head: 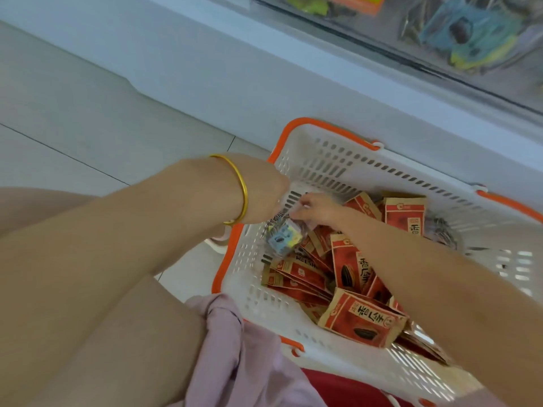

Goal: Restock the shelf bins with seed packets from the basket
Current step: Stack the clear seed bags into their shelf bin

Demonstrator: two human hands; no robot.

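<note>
Right hand (317, 210) pinches a blue packet (283, 237) at centre frame, inside the white basket (338, 160), above heaped red seed packets (361, 321); left hand (264, 192) alongside, grip impossible to tell.

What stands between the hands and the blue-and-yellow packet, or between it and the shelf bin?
Nothing visible. The right hand pinches the blue-and-yellow packet in the basket corner; the left hand is at it, fingers hidden. The way up to the clear shelf bin looks open above the basket's far wall.
</note>
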